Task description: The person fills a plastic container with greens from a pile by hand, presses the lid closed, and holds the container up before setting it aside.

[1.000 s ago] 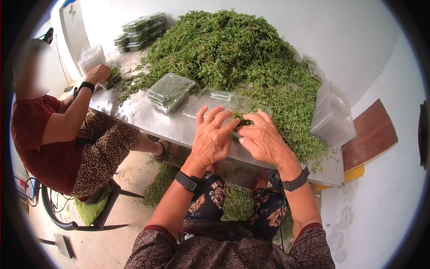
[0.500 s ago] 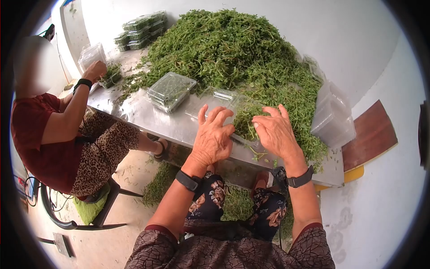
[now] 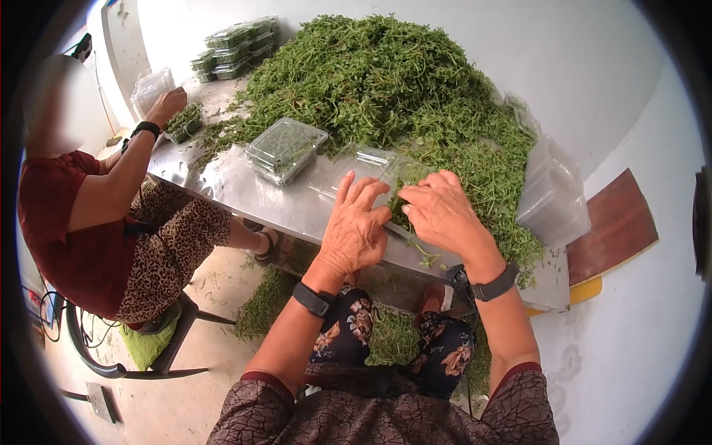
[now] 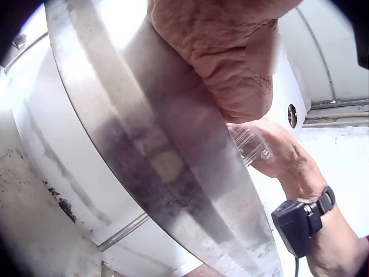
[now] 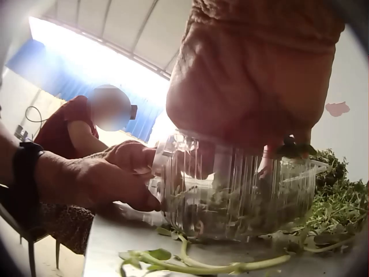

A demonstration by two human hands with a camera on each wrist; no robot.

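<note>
In the right wrist view, a clear plastic container (image 5: 236, 196) with some green sprigs inside stands at the table edge. My left hand (image 3: 354, 226) grips its left side with thumb and fingers, as the right wrist view shows my left hand (image 5: 101, 179) against the wall. Over the container is my right hand (image 3: 443, 216); in the right wrist view my right hand (image 5: 248, 81) reaches down into it, the fingers partly hidden behind the plastic. Whether the fingertips hold any sprigs cannot be told. Loose stems (image 5: 213, 266) lie in front of the container.
A large heap of greens (image 3: 371, 81) covers the table's back. A closed filled box (image 3: 285, 150) lies left of my hands, stacked boxes (image 3: 233, 48) farther back. Empty containers (image 3: 552, 193) stand right. Another person (image 3: 74, 215) sits left, handling greens.
My right hand first lifted away to the right from the container, then came back over it with its fingers lowered. My left hand has stayed nearly in place.
</note>
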